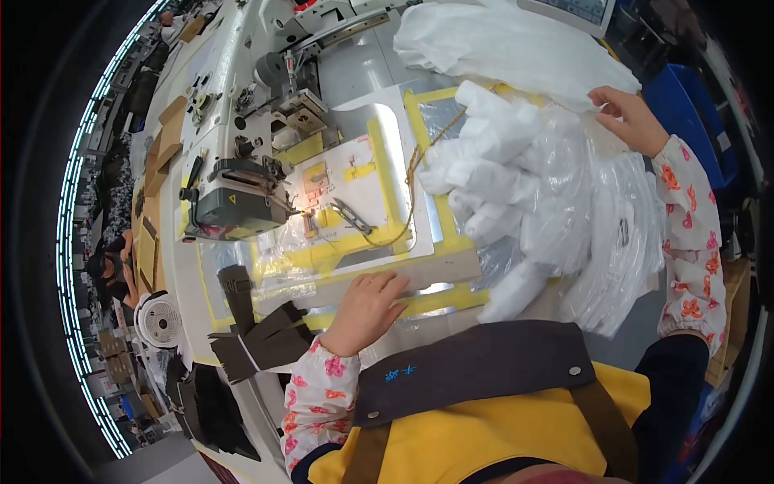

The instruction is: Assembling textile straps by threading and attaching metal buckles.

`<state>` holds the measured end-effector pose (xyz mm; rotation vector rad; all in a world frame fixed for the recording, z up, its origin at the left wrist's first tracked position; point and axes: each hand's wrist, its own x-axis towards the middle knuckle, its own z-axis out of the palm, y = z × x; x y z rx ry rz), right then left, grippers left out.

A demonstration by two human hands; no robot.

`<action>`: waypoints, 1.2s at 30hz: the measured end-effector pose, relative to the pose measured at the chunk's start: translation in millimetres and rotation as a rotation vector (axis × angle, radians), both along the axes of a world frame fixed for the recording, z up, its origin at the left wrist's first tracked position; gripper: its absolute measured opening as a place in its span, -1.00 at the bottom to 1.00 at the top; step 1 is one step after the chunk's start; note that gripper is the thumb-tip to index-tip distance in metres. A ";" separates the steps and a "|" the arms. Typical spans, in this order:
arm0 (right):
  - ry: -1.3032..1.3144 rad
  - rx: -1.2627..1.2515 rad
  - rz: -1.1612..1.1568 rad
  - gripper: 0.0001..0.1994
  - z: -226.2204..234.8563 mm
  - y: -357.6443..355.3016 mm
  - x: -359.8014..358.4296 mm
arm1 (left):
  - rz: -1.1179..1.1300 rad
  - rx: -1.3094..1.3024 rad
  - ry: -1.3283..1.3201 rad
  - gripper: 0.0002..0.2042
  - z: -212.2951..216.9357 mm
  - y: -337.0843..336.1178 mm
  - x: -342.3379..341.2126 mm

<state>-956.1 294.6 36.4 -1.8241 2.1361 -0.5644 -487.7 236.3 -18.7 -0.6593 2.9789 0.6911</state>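
My left hand lies palm down at the table's near edge, fingers stretched over a grey strip edged with yellow tape; nothing shows in it. Out to the right, my right hand has its fingers apart beside a large white padded bundle. Its fingertips reach that bundle's edge; whether they touch it I cannot tell. Below it lies a heap of soft white rolls, partly under clear plastic bags. Thread snips on a yellow cord rest on the sewing machine's bed.
A sewing machine stands left of centre, its lamp lit. Dark brown fabric strips lie bundled left of my left hand. A small white fan sits farther left. A blue bin is at the right; another person is at far left.
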 end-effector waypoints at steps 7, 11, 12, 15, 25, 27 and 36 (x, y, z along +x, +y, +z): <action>0.214 -0.062 0.222 -0.64 -10.1 57.9 107.4 | 0.154 0.115 0.070 -0.65 -10.8 46.6 30.1; 0.131 -0.037 -0.061 -0.55 -40.5 103.9 101.4 | 0.034 0.133 0.210 -0.65 -2.5 57.3 -11.3; 0.130 -0.073 -0.070 -0.52 -47.7 113.5 102.8 | 0.029 0.131 0.217 -0.65 -3.3 58.4 -22.7; 0.186 -0.175 -0.047 -0.54 -53.5 130.7 120.6 | -0.068 0.232 0.381 -0.67 -11.1 51.1 -70.6; 0.257 -0.152 -0.134 -0.45 -89.8 141.4 162.8 | -0.154 -0.467 -0.065 -0.60 -44.0 -34.1 -227.4; 0.290 -0.144 -0.174 -0.44 -92.9 137.5 163.5 | -0.158 -0.368 -0.153 -0.65 -33.5 -30.0 -227.5; 0.370 -0.113 -0.233 -0.40 -98.7 137.9 153.5 | 0.023 0.448 0.071 -0.63 24.0 -21.4 -124.8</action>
